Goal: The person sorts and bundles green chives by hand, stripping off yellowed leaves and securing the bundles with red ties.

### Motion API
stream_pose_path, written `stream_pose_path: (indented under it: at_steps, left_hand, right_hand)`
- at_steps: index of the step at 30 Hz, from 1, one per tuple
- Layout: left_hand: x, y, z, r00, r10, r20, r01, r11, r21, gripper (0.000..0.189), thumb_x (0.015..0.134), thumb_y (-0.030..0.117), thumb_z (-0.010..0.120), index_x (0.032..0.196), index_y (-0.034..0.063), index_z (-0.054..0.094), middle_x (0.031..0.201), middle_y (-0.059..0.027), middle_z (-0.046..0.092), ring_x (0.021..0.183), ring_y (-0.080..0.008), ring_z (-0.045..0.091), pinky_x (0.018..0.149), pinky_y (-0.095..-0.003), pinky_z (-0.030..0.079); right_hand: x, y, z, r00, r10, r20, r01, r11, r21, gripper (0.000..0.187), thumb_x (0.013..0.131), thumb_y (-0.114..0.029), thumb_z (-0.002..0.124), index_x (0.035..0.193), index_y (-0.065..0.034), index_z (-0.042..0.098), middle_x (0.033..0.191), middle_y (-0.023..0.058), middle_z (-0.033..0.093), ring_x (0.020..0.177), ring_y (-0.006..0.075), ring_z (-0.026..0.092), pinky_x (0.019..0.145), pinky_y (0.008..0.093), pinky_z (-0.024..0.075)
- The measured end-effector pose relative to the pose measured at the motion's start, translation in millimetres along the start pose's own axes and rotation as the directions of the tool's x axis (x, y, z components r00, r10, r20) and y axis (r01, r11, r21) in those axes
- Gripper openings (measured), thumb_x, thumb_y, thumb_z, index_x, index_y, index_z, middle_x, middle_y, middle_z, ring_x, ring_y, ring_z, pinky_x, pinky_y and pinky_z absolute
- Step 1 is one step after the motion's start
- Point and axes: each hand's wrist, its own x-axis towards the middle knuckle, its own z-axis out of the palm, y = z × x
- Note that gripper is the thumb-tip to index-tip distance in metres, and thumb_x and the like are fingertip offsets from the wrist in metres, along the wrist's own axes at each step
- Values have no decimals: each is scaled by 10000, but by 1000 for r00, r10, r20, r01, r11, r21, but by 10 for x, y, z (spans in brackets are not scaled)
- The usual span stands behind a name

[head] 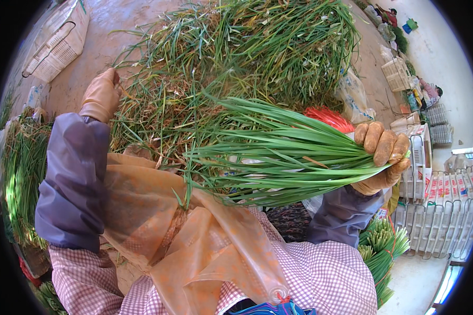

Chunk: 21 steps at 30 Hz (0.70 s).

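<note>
My right hand point(382, 157), in a stained tan glove, grips the base of a bunch of garlic chives point(299, 157). The long flat leaves fan out to the left over my lap, their pale ends at the fist. My left hand point(101, 94), gloved in tan too, is away to the left with its fingers drawn together; whether they pinch a thin brown strand cannot be made out. It hovers beside a heap of loose green leaves and withered trimmings point(236, 51) on the floor. A translucent orange plastic apron point(205, 236) covers my lap.
Red plastic twine point(329, 118) lies behind the bunch, near a clear plastic bag point(354, 94). Tied chive bundles point(382, 252) are at lower right, more greens point(25, 177) at left. White crates point(437, 224) stand right; another crate point(57, 51) is upper left. A person point(429, 88) is far right.
</note>
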Motion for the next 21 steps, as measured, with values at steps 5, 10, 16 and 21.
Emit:
stream_pose_path:
  at_steps: [5,10,16,21]
  left_hand:
    - [-468,1733,-520,812,538,-227,-492,421,-762,186,812,-13,629,988,35,663,879,-98,637,768,-205,617,667,-302,495]
    - [-941,2372,-517,696,672,-253,-492,189,-850,248,772,32,666,1015,81,657,900,-124,615,773,-285,621,661,-340,503]
    - [-1061,2473,-366,738,664,-122,-409,296,-863,300,742,56,677,1032,129,661,896,-115,610,773,-288,619,664,-355,501]
    - [-1043,2486,-316,732,676,-81,-449,390,-804,214,742,59,672,950,109,657,844,-110,598,744,-296,612,642,-366,492]
  right_hand:
    - [-41,128,19,997,70,13,-69,996,-52,257,892,-383,607,825,-137,568,652,11,578,681,199,518,620,356,404]
    - [-59,154,99,994,104,-19,-104,994,-15,255,877,-380,627,823,-134,584,660,35,593,698,213,544,648,361,427]
    - [-89,141,34,996,88,-34,-87,996,37,258,879,-370,627,827,-121,590,682,47,601,687,217,549,640,354,434]
    - [-102,184,50,994,111,-17,-110,992,61,249,879,-366,628,845,-122,589,681,49,599,685,213,553,644,360,445]
